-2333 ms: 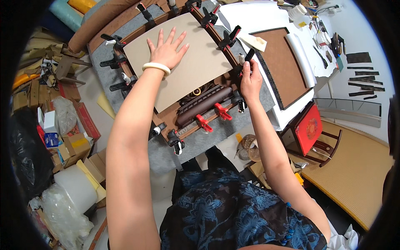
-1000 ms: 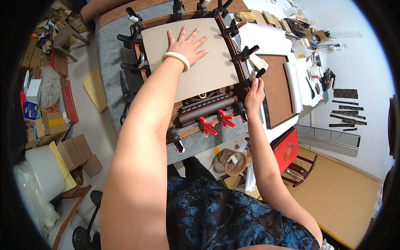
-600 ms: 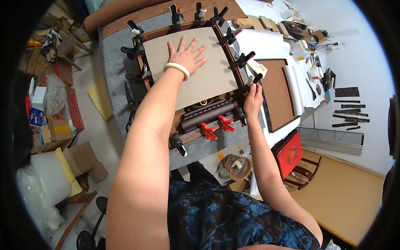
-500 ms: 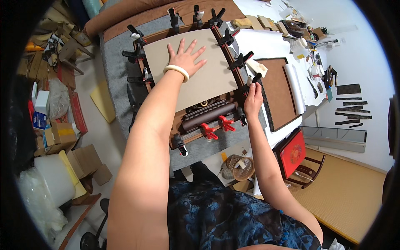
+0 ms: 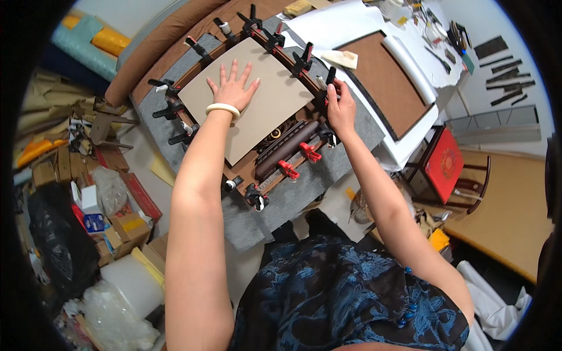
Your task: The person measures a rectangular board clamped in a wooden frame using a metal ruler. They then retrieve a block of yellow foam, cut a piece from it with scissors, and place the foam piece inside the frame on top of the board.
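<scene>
My left hand [image 5: 232, 90] lies flat with spread fingers on a beige board [image 5: 269, 96]; a cream bangle [image 5: 222, 109] circles its wrist. The board rests in a brown frame, whose edges hold several black spring clamps [image 5: 302, 60]. At the frame's right corner my right hand [image 5: 342, 110] has thumb and fingers closed round the handle of a black spring clamp [image 5: 331, 76]. Whether its jaws are on the frame is hidden. Along the near side lies a dark brown ribbed strip [image 5: 281, 157], with two red spring clamps [image 5: 309, 152] beside it.
Grey felt [image 5: 252, 225] covers the table beneath the frame. To the right lie a brown panel [image 5: 389, 88] and a white roll [image 5: 410, 70]. A red-seated chair [image 5: 442, 167] stands at right. Boxes and plastic bags [image 5: 111, 190] crowd the floor at left.
The view has turned, so the frame and board appear rotated and shifted left. My left hand remains flat on the board, and my right hand remains on the spring clamp at the corner.
</scene>
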The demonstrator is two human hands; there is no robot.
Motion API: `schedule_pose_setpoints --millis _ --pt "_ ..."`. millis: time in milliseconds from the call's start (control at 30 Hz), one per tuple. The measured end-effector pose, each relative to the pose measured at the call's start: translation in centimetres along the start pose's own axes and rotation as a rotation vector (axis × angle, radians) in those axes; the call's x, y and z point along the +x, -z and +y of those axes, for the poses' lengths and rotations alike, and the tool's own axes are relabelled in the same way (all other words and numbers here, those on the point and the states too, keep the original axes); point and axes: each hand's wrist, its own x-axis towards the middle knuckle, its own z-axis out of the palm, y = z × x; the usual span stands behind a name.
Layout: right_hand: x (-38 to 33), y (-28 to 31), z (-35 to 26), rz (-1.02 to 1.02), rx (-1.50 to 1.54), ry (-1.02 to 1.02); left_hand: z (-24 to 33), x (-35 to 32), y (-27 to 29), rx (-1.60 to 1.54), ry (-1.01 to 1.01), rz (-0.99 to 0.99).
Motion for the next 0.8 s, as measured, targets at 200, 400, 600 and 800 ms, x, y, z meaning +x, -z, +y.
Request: schedule_pose_setpoints --millis 200,400,600,800 --pt "0.0 0.8 -1.4 -0.028 0.008 -0.114 0.0 0.3 -0.5 0.013 -0.031 0.034" --pt "-0.3 1.3 -1.8 -0.002 0.016 -0.084 -0.5 0.9 -0.6 -0.029 -0.049 0.005" --pt "0.0 1.4 -1.1 -0.008 0.015 -0.083 0.0 0.9 -0.5 0.007 -0.05 -0.005" --pt "1.0 1.9 -0.9 0.29 -0.082 0.257 0.1 0.4 2.8 -0.385 -0.027 0.103"
